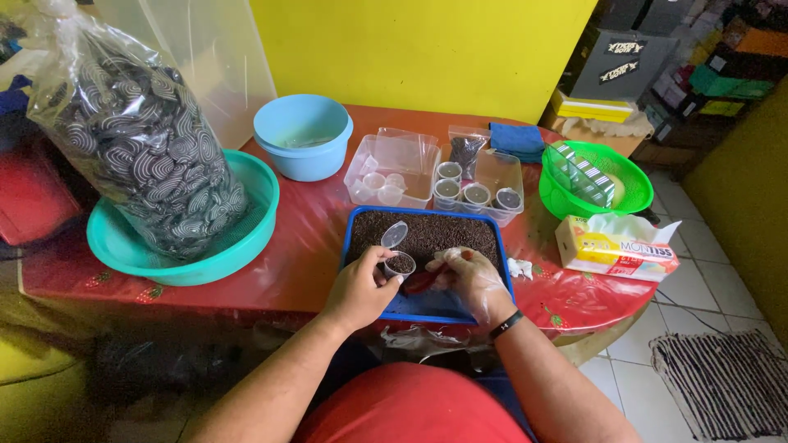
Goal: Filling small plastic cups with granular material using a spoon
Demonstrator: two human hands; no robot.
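Centrally, left hand (359, 285) grips a small cup (400, 264) over the blue tray (427, 308), catching spills, while the gloved right hand (472, 279) pinches a red scoop (423, 281).

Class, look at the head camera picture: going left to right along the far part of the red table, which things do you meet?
Teal basin holding the big clear bag of striped pieces → light blue bowl → clear tray of empty small cups → clear tray of filled cups → green basket.
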